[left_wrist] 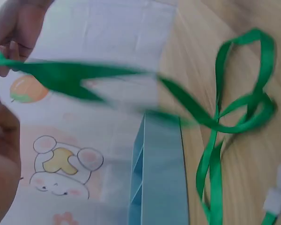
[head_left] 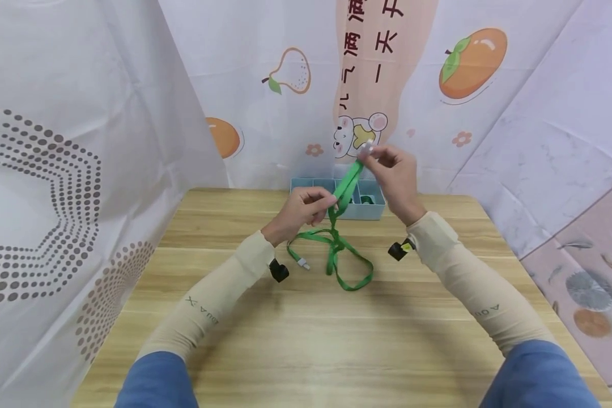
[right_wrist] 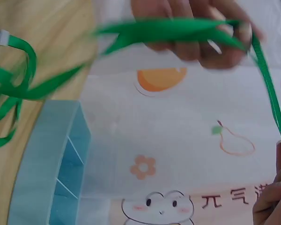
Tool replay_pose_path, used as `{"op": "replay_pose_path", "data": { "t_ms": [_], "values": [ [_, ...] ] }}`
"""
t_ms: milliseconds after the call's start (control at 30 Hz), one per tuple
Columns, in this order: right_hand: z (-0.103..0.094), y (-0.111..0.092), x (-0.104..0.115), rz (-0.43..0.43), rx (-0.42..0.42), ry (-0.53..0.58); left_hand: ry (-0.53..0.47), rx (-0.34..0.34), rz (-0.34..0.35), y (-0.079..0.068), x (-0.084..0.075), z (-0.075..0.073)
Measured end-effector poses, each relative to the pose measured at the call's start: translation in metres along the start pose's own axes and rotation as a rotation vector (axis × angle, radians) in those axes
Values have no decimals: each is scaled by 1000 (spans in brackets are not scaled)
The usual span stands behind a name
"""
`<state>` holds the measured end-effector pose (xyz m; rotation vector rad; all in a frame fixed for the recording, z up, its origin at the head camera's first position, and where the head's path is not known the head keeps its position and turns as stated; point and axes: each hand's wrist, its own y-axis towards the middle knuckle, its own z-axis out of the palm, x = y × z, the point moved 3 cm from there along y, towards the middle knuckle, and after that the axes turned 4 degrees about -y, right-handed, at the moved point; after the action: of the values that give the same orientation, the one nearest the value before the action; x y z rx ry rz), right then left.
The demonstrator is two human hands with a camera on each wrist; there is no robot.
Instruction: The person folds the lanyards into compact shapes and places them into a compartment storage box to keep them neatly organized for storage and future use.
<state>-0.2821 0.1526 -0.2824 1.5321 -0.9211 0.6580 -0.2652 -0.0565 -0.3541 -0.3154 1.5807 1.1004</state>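
A green lanyard [head_left: 348, 184] stretches between the two raised hands, its lower loops lying on the wooden table. At its top end, near a whitish clip [head_left: 365, 148], my right hand [head_left: 395, 173] pinches the strap. My left hand [head_left: 306, 207] pinches the strap lower down, between thumb and fingers. In the right wrist view the green strap [right_wrist: 178, 30] passes through the left fingers and is partly blurred. Another white clip [head_left: 303, 263] lies on the table at the lanyard's other end, to the left of the loops.
Behind the hands, a light blue divided box [head_left: 364, 212] stands near the table's back edge; something dark green [head_left: 367, 199] sits in one compartment. The wooden table [head_left: 306, 345] extends toward me. A printed curtain [head_left: 265, 141] hangs right behind it.
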Motion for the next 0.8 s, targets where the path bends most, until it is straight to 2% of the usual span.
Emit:
{"op": "replay_pose_path", "data": {
  "t_ms": [100, 167, 300, 467, 600, 800],
  "values": [
    [-9, 7, 5, 17, -63, 20, -73, 101, -48, 0, 1, 8],
    [-12, 9, 7, 16, -71, 19, -99, 154, -91, -1, 4, 15],
    [-17, 15, 7, -7, -76, 26, -101, 200, -166, -5, 14, 23],
    [-33, 23, 3, 2, -115, 19, -60, 202, -204, -11, 27, 17],
    [-49, 28, 3, 18, -163, 28, -35, 178, -234, -17, 38, 3],
    [-71, 33, 1, 60, -242, 109, -29, 130, -300, -32, 49, -18]
  ]
}}
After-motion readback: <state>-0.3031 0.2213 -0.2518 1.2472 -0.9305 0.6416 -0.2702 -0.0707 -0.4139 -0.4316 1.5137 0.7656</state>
